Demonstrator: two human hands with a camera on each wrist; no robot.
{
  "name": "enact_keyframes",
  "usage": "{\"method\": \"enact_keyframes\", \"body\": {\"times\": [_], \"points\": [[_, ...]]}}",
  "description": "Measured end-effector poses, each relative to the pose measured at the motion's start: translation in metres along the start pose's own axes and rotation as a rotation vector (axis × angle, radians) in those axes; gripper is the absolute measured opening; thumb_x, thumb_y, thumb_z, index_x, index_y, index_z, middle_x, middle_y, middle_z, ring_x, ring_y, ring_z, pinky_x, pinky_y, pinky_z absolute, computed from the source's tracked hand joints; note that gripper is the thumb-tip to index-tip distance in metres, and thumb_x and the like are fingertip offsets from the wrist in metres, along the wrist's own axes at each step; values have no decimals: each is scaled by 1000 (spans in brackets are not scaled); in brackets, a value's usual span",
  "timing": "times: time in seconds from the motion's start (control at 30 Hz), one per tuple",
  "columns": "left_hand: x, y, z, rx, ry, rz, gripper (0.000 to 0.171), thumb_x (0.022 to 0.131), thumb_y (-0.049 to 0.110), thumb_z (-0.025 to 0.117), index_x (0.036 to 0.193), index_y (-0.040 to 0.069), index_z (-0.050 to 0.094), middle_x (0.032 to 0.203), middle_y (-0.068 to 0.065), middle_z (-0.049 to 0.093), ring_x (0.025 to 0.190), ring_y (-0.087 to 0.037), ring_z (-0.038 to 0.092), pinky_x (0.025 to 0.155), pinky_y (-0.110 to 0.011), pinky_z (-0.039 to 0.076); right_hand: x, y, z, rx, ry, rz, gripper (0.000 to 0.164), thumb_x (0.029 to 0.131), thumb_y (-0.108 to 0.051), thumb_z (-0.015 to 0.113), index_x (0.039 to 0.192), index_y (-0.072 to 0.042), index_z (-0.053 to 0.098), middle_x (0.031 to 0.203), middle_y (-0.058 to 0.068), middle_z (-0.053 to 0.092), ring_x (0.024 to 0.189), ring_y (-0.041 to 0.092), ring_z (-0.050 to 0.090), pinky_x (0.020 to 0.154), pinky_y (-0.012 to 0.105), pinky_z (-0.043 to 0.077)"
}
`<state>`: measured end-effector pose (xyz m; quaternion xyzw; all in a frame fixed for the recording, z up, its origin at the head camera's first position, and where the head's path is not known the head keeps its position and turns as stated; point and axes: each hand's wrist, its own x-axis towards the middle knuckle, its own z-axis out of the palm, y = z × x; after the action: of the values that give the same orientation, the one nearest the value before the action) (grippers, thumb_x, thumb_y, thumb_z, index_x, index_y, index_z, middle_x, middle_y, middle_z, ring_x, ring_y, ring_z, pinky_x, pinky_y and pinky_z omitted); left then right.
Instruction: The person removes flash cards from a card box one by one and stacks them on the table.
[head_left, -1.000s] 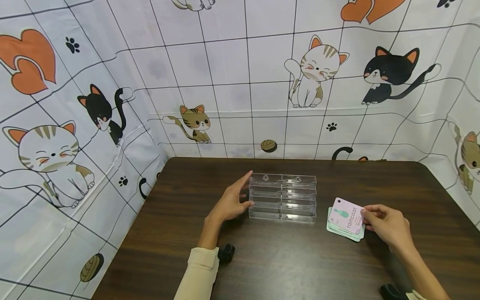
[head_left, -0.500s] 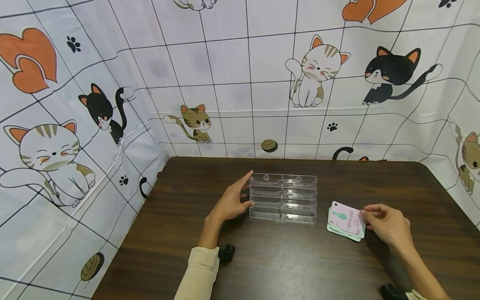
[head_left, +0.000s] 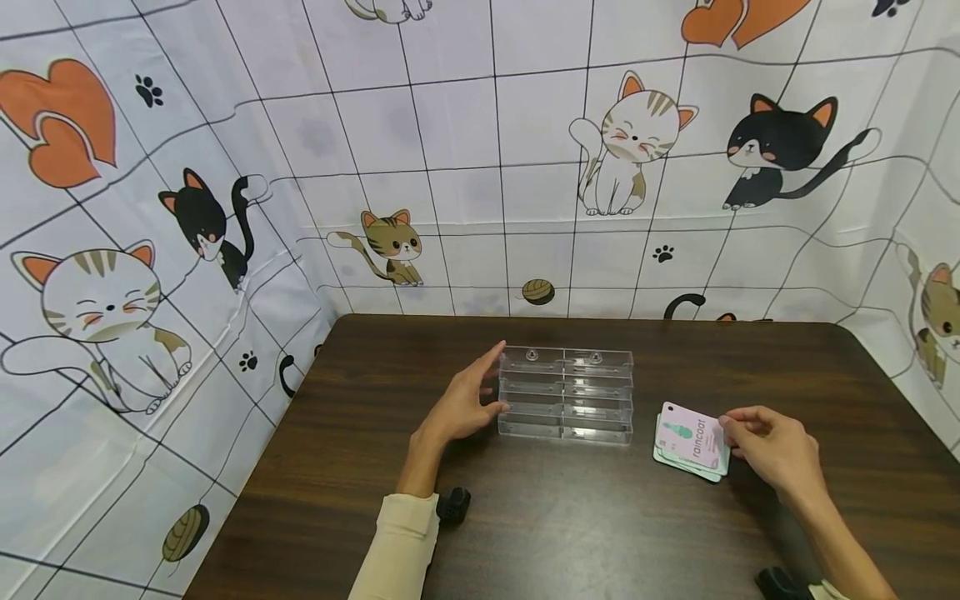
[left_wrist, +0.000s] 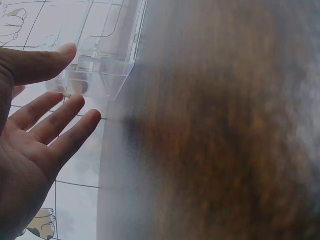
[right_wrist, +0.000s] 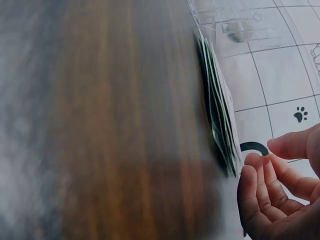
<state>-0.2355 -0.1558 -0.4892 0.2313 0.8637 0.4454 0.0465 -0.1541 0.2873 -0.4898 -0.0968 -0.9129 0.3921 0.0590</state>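
A clear plastic rack (head_left: 566, 397) with stepped rows and two columns stands near the back of the table. My left hand (head_left: 460, 406) spans its left side, thumb at the side edge and a fingertip by the top corner. In the left wrist view the thumb of the left hand (left_wrist: 37, 135) is beside the clear rack (left_wrist: 100, 80), the lower fingers spread. Right of the rack lies a stack of cards (head_left: 692, 437), topped by a pink one reading "raincoat". My right hand (head_left: 776, 450) is at its right edge. The right wrist view shows loosely bent fingers (right_wrist: 272, 185) beside the card stack (right_wrist: 220, 105).
The dark wooden table (head_left: 570, 533) has rounded back corners. White cloth (head_left: 450, 125) printed with cats and grid lines hangs behind it and at both sides. A black device (head_left: 453, 506) sits at the left wrist.
The pink card has come down and squared up over the stack since one second ago, with the right fingertips shifting slightly left. The left hand and the rack have held still.
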Motion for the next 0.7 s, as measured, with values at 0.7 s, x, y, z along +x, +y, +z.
{"method": "enact_keyframes", "body": {"times": [0.7], "points": [[-2, -3, -1, 31, 46, -21, 97, 98, 9, 79, 174, 20, 19, 169, -17, 43, 150, -36, 53, 115, -53, 56, 6, -53, 14, -69, 44, -164, 37, 109, -36, 62, 115, -3, 77, 90, 12, 81, 73, 4, 66, 58, 25, 45]]}}
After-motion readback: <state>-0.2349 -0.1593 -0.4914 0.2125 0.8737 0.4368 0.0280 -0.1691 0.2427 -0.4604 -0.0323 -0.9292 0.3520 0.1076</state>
